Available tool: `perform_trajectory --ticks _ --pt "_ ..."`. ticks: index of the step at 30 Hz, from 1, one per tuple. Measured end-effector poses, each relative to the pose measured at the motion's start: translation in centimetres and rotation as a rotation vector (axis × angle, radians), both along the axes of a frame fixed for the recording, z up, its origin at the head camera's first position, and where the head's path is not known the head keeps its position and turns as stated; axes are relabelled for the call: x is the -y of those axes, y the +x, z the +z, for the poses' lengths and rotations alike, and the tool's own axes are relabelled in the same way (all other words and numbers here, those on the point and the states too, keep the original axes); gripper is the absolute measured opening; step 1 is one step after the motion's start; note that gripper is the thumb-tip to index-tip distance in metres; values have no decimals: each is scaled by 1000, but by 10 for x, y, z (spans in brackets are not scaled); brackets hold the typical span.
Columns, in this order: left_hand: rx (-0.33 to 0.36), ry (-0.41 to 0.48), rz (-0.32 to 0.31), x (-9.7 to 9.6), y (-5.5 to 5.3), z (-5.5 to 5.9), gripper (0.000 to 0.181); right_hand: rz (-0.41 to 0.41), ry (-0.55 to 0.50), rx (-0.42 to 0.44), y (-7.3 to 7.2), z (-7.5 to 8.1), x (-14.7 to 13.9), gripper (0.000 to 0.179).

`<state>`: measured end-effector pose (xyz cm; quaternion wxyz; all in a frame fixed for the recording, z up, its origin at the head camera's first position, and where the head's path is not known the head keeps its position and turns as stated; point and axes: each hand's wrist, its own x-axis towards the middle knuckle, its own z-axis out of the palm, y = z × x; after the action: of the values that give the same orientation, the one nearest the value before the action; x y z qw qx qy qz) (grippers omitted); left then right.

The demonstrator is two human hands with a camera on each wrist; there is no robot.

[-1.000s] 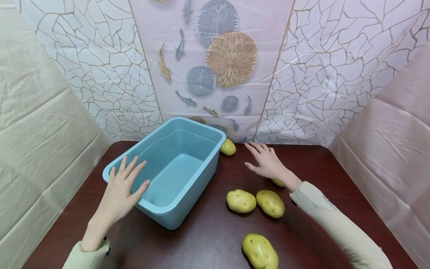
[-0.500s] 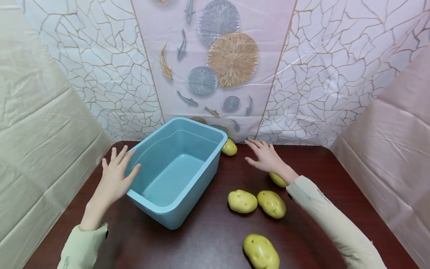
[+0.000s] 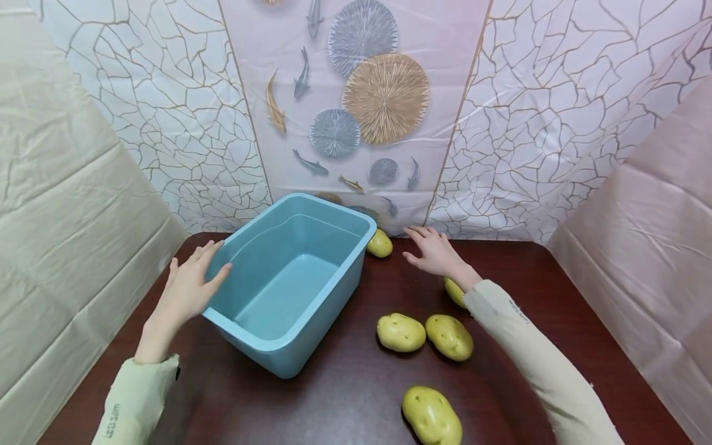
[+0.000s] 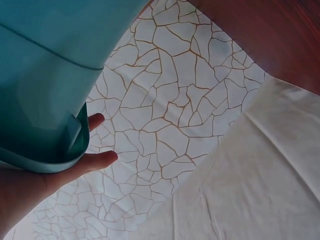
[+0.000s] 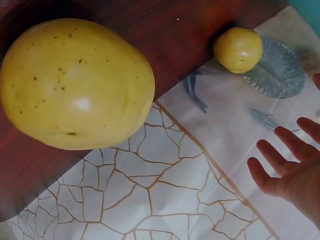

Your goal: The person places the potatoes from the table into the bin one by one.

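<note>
My left hand (image 3: 188, 284), unclenched, is at the left side of the blue tub (image 3: 317, 332); my empty right hand (image 3: 436, 253), fingers extended, hovers over the table (image 3: 334, 405). My sleeve (image 3: 531, 352) partly hides one potato (image 3: 454, 292); four more lie right of the tub.

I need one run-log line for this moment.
left hand: at bin rim | right hand: empty | potatoes: five visible on table

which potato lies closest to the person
The lone front potato, at the head view's lower edge; the other four lie farther back.
</note>
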<state>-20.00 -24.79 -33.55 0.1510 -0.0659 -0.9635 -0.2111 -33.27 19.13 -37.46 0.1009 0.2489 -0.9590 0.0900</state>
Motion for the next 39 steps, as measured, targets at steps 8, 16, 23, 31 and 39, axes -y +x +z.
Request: perform_trajectory --ticks 8,16,23,31,39 --pt "6 -22 -1 -1 0 -1 56 -27 3 49 -15 -6 3 56" --pt "6 -34 0 -1 0 -2 57 -31 -3 41 -30 -13 9 55" --pt "-1 -37 -3 -1 0 -5 57 -60 -9 96 -44 -19 14 56" --pt "-17 -37 3 -2 0 -6 57 -91 4 134 -50 -22 18 58" --pt "-36 -39 17 0 2 -7 56 -129 73 172 -56 -29 24 61"
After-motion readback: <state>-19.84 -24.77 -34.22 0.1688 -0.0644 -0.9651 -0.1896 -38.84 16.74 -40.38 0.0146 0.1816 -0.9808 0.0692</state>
